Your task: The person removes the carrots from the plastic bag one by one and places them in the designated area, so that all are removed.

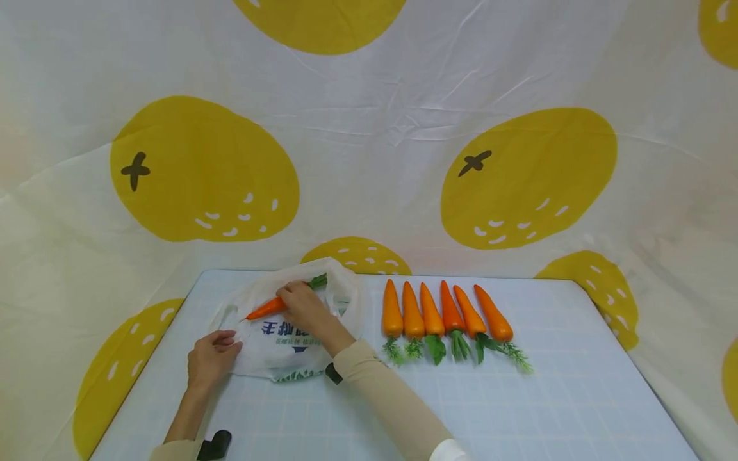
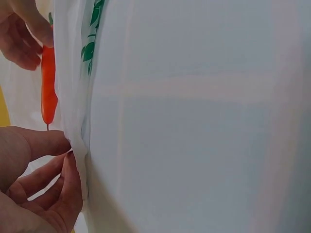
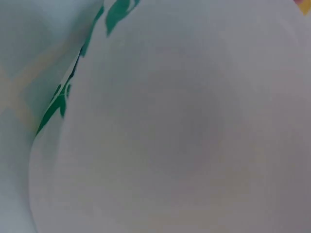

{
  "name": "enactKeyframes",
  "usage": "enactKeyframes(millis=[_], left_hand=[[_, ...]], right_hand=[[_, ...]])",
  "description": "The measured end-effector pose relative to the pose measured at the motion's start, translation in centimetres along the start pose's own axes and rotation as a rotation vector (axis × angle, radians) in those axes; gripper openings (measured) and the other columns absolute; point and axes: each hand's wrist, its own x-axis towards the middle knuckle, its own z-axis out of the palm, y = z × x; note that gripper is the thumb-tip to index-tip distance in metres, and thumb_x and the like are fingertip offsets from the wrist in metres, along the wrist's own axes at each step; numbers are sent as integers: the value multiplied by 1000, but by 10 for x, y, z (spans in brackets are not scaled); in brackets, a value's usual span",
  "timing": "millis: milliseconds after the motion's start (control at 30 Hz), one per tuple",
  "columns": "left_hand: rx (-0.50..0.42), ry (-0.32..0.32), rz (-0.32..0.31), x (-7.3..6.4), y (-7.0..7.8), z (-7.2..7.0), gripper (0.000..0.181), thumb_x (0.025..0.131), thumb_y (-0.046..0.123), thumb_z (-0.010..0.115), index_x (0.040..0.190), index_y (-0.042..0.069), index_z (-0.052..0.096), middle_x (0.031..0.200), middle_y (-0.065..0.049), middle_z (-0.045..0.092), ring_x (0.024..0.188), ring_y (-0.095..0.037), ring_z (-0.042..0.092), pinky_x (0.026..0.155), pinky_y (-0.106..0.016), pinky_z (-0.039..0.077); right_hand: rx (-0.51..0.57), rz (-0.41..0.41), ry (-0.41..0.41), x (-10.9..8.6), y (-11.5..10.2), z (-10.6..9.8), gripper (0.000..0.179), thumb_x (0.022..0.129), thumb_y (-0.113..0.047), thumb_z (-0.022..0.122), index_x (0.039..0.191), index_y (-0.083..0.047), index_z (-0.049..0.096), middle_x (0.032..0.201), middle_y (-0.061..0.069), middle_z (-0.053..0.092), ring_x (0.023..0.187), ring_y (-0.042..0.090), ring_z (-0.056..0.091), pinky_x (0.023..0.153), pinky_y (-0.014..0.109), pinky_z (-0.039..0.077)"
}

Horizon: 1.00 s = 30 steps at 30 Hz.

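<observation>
On the left part of the table lies a white plastic bag (image 1: 254, 352) with dark lettering and green leaf prints. My left hand (image 1: 212, 358) pinches its near left edge between thumb and fingers, plain in the left wrist view. Above the bag, my right hand (image 1: 305, 308) grips an orange carrot (image 1: 266, 308) near its green top, the thin tip pointing left. The same carrot (image 2: 48, 87) hangs behind the bag's edge in the left wrist view. In the right wrist view the bag (image 3: 170, 121) fills most of the picture, and the hand's grip is hidden.
To the right of the bag, several carrots (image 1: 413, 314) lie in a row, tips away from me and green tops towards me. The pale checked table (image 1: 519, 410) ends at a cloth backdrop (image 1: 369, 173) printed with large yellow fruit.
</observation>
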Motion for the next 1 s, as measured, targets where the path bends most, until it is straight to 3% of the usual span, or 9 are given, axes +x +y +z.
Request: enactKeyframes(millis=[467,767,1000], left_hand=[[-14,-15,-2,-1,2,-2,33,96,10,70,123,-7,64,108,-27,66,94,-38,63,80,-41,58],[-8,2,16,-4,4,-4,32,95,9,71,121,-8,65,106,-27,67,93,-39,64,74,-36,56],[-13,6,20,-6,6,-3,31,95,8,70,121,-8,64,106,-27,66,93,-39,64,77,-40,57]], right_hand=[[-312,-52,43,9,-7,14,24,100,-18,68,123,-19,72,119,-2,70,110,16,58,100,22,45],[-386,-69,23,10,-12,18,23,98,-16,70,121,-20,74,115,-1,66,109,14,58,92,19,50],[-406,-64,-6,8,-11,18,34,97,-15,73,129,-20,67,121,-4,68,113,12,61,98,19,48]])
